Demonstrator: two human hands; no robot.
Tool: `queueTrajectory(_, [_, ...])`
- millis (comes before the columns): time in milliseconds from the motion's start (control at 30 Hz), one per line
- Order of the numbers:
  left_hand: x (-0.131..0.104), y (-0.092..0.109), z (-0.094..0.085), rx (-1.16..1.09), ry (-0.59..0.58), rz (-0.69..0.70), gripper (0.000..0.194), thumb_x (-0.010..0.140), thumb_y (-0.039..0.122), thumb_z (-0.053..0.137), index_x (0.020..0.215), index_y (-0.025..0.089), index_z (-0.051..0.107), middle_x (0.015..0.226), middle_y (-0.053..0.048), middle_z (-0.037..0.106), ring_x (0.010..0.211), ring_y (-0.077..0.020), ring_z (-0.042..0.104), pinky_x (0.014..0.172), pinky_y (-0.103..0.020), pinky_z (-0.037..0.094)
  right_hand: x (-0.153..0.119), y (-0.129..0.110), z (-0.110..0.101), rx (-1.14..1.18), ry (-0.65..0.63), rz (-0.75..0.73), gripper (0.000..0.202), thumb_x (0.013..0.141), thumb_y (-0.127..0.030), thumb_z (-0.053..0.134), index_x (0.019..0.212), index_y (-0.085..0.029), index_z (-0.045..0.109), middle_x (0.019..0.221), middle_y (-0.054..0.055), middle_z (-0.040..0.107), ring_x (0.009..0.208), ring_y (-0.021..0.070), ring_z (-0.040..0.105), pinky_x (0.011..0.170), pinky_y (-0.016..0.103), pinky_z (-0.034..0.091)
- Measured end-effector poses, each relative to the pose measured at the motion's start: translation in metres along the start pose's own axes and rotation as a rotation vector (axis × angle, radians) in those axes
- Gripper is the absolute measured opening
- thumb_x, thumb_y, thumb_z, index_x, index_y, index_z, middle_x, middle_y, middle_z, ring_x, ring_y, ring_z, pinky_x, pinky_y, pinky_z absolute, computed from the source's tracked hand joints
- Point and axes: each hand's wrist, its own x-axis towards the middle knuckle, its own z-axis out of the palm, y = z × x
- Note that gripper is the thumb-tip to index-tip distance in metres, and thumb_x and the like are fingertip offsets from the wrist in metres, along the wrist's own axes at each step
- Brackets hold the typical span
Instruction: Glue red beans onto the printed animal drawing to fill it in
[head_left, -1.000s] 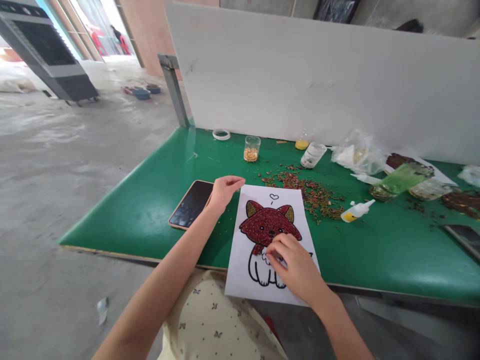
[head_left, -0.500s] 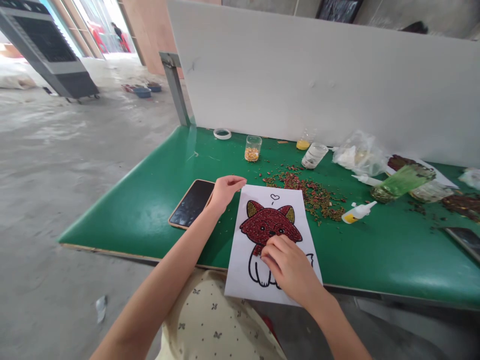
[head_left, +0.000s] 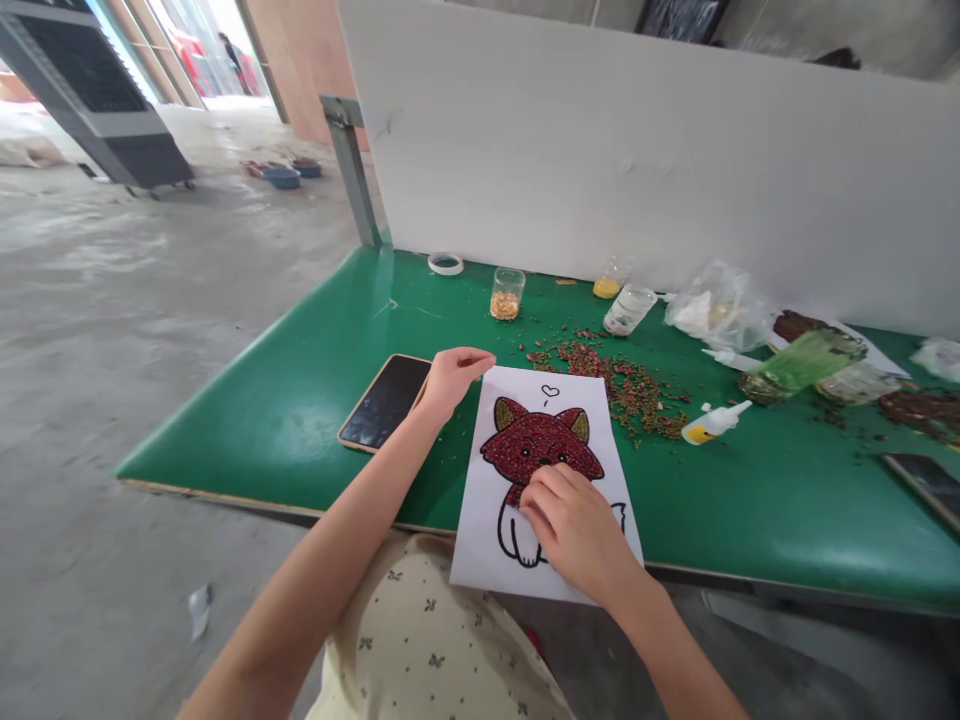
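A white sheet (head_left: 469, 545) with a fox outline hangs slightly over the table's front edge. The fox's head (head_left: 517, 440) is covered in dark red grains, its inner ears in green ones. My right hand (head_left: 574, 520) rests on the fox's chest with fingers pinched together; whatever lies between the fingertips is hidden. My left hand (head_left: 454, 382) is at the sheet's upper left corner, its fingers pressed together, and what they grip is too small to make out. Loose red and green grains (head_left: 637, 395) are scattered behind and right of the sheet.
On the green table (head_left: 277, 400) are a phone (head_left: 386, 402), a jar of yellow kernels (head_left: 507, 295), a tape roll (head_left: 445, 264), a tipped cup (head_left: 630, 310), a glue bottle (head_left: 712, 424), a green bottle (head_left: 806, 366) and another phone (head_left: 926, 485). A white board (head_left: 600, 150) stands behind.
The view has shifted very slightly. My right hand's fingers have moved a little over the fox's chest; my left hand has stayed at the corner.
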Motion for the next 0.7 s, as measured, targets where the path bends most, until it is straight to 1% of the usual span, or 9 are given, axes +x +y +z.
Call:
queueTrajectory(133, [0.0007,-0.001,0.0004,0.004,-0.006,0.005,0.023,0.065,0.035,0.071,0.079,0.016,0.073,0.074,-0.004,0.069,0.067,-0.0136,0.056,0.061,-0.025,0.042,-0.0015,0.0013,-0.0051,-0.006,0.031,0.033,0.012,0.086,-0.014,0.051,0.077,-0.018,0.056,0.082,0.003,0.057,0.081,0.0187,0.049,0.073,0.034,0.041])
queueTrajectory(200, [0.0011,-0.0017,0.0008,0.004,-0.009,0.003,0.024,0.065,0.035,0.071,0.079,0.016,0.073,0.073,-0.004,0.069,0.067,-0.0138,0.057,0.06,-0.025,0.042,-0.002,0.0023,-0.006,0.009,0.058,0.034,0.009,0.086,-0.014,0.051,0.084,-0.018,0.059,0.087,0.004,0.058,0.083,0.0191,0.05,0.076,0.035,0.041])
queueTrajectory(300, [0.001,-0.0018,0.0011,0.009,-0.011,-0.002,0.025,0.064,0.036,0.071,0.079,0.016,0.073,0.073,-0.004,0.07,0.067,-0.0144,0.057,0.06,-0.025,0.043,-0.0011,0.0031,-0.0053,0.039,0.111,-0.002,0.014,0.085,-0.014,0.055,0.096,-0.02,0.062,0.094,0.004,0.06,0.089,0.0191,0.051,0.078,0.034,0.043])
queueTrajectory(333, [0.0008,-0.0015,0.0011,0.013,-0.01,-0.003,0.025,0.064,0.036,0.07,0.079,0.016,0.073,0.074,-0.004,0.07,0.068,-0.0146,0.057,0.06,-0.025,0.043,-0.0005,0.0029,-0.0049,0.048,0.127,-0.015,0.015,0.085,-0.014,0.056,0.096,-0.021,0.064,0.095,0.004,0.061,0.089,0.019,0.051,0.078,0.033,0.043])
queueTrajectory(400, [0.0005,-0.0009,0.0009,0.02,-0.01,-0.001,0.024,0.065,0.034,0.07,0.079,0.016,0.073,0.074,-0.004,0.07,0.068,-0.0146,0.057,0.06,-0.025,0.043,0.0008,0.0021,-0.0044,0.056,0.144,-0.026,0.012,0.084,-0.015,0.058,0.088,-0.022,0.067,0.091,0.004,0.061,0.087,0.0188,0.052,0.076,0.032,0.044])
queueTrajectory(500, [0.0006,-0.0008,0.0006,0.022,-0.016,0.005,0.022,0.065,0.033,0.07,0.079,0.016,0.073,0.074,-0.004,0.07,0.068,-0.015,0.058,0.061,-0.026,0.043,0.0022,0.0002,-0.0041,0.046,0.133,-0.021,0.013,0.084,-0.016,0.058,0.079,-0.023,0.068,0.087,0.004,0.061,0.085,0.019,0.052,0.073,0.032,0.044])
queueTrajectory(700, [0.0008,-0.0015,0.0008,0.021,-0.016,0.008,0.022,0.065,0.033,0.07,0.079,0.016,0.073,0.076,-0.005,0.071,0.071,-0.016,0.059,0.063,-0.027,0.044,0.003,-0.001,-0.0016,0.031,0.112,-0.006,0.017,0.085,-0.017,0.056,0.077,-0.023,0.069,0.086,0.004,0.06,0.083,0.0181,0.051,0.072,0.032,0.044])
